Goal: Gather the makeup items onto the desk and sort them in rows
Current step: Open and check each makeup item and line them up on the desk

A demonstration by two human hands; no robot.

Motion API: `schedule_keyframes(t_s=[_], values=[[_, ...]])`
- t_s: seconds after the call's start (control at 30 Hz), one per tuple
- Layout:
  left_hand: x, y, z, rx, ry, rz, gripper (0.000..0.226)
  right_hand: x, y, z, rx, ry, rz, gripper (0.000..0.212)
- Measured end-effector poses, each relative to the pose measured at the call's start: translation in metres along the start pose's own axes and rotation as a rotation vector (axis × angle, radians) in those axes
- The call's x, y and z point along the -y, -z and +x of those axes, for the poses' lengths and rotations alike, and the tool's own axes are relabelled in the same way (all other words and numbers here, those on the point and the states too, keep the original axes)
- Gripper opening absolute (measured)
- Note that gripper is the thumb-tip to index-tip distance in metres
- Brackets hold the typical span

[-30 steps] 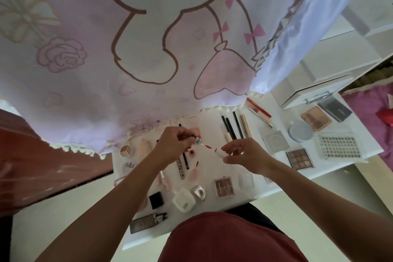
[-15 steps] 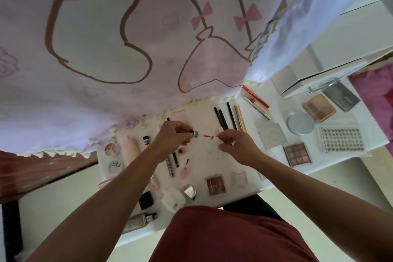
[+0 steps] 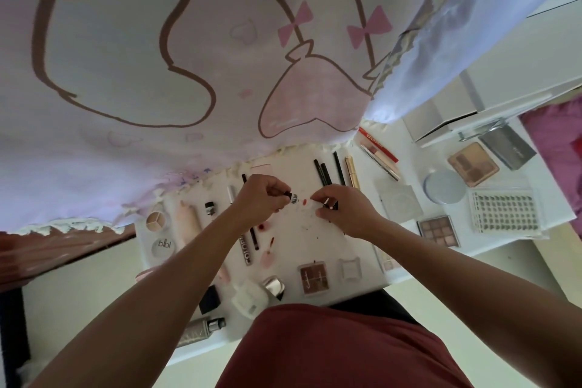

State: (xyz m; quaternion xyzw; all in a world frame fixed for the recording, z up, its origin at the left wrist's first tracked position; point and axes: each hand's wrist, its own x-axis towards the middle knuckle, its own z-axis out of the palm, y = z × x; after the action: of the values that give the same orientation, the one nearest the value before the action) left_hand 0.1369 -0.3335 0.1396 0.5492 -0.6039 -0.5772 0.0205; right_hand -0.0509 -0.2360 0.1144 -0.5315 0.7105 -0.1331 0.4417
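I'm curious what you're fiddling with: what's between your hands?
Head view: a small labelled tube with a red tip, pinched between the left hand and right hand.

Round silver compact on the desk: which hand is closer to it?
Right. In the picture the right hand sits left of the round silver compact; the left hand is farther left.

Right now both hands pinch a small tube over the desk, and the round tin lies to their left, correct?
No: the head view shows the round tin to their right. The left hand and right hand do pinch the small tube over the desk.
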Motion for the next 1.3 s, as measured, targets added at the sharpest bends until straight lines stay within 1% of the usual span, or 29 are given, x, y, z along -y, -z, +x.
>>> schedule_keyframes(t_s=[0.1,0.2,0.37,0.47,0.57,0.8,0.9,1.0,1.13,1.2,1.3], values=[[0.003,-0.003,0.005,0.0,-0.002,0.046,0.013,0.002,-0.003,0.002,0.002,0.008,-0.022,0.024],[0.008,-0.005,0.01,0.0,0.01,0.112,0.018,0.0,-0.008,0.003,0.021,-0.022,-0.034,0.025],[0.019,-0.006,0.012,0.041,0.041,0.226,0.026,0.0,-0.027,0.006,0.049,-0.078,-0.081,0.03],[0.02,-0.007,0.013,0.064,0.041,0.33,0.03,0.001,-0.04,0.007,0.071,-0.101,-0.1,0.03],[0.023,-0.01,0.016,0.121,0.052,0.412,0.034,0.002,-0.052,0.009,0.079,-0.118,-0.127,0.03],[0.024,-0.02,0.024,0.243,0.061,0.548,0.039,-0.002,-0.073,0.008,0.06,-0.17,-0.14,0.018],[0.023,-0.022,0.025,0.251,0.068,0.57,0.04,-0.002,-0.076,0.008,0.05,-0.176,-0.139,0.016],[0.022,-0.02,0.024,0.229,0.071,0.561,0.041,-0.003,-0.078,0.009,0.052,-0.178,-0.129,0.017],[0.023,-0.012,0.017,0.121,0.039,0.506,0.037,-0.005,-0.072,0.005,0.048,-0.182,-0.114,0.031],[0.021,-0.005,0.011,0.038,0.014,0.478,0.034,-0.009,-0.062,0.002,0.006,-0.209,-0.107,0.036],[0.017,0.008,0.001,-0.079,-0.042,0.457,0.031,-0.013,-0.043,-0.003,-0.094,-0.225,-0.121,0.029]])
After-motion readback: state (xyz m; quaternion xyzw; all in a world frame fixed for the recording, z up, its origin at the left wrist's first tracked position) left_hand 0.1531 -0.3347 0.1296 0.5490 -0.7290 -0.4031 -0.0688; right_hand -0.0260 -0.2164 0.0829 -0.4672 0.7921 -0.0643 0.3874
